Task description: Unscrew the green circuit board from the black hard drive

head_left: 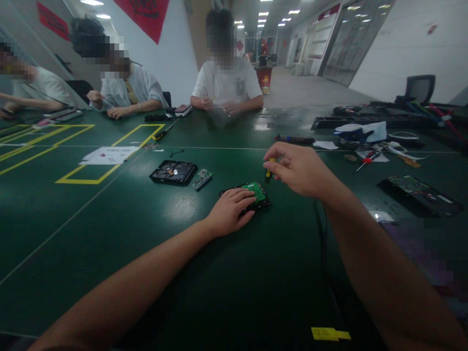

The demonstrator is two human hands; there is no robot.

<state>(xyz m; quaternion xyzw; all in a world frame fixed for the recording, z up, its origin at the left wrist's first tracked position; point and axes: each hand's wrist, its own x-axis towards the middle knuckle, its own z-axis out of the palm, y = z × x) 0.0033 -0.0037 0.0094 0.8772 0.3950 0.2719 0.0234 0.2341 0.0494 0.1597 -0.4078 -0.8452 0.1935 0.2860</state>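
Observation:
A black hard drive (265,204) with a green circuit board (258,190) facing up lies on the table. My left hand (232,208) rests over its left part, fingers across the board and thumb along the near side, holding it against the table. Between thumb and fingers, my right hand (296,168) grips a small yellow-and-black screwdriver (268,174). It points down, with its tip at the board's right end; whether it sits in a screw is too small to tell. Left of the drive are a loose circuit board (202,179) and another black drive (173,172).
Another drive with a circuit board (420,195) lies at the right, near a red-handled screwdriver (367,161). A black cable (323,239) runs beneath my right forearm. Farther off are a yellow screwdriver (161,133) and paper (109,155). Several people sit across the green table (109,224).

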